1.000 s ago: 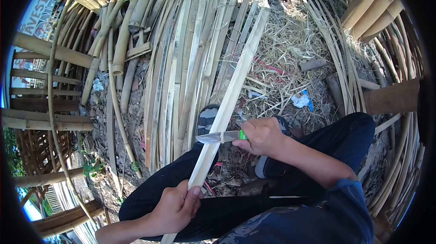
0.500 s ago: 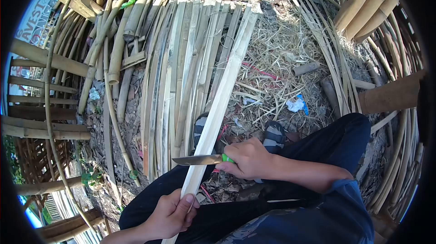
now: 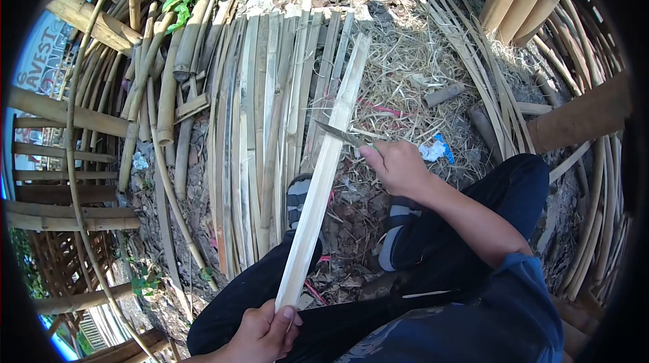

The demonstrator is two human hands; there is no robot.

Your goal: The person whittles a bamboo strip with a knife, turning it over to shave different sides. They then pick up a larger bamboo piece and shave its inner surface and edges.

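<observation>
Our left hand [image 3: 263,332] has its fingers clamped on the near end of the bamboo slat [image 3: 323,167], which slants over our knees. Right hand [image 3: 400,165] fingers are closed round the knife [image 3: 340,135], blade at the slat's edge. We'd judge it best to hold a shallow angle and stroke away from the body.
</observation>
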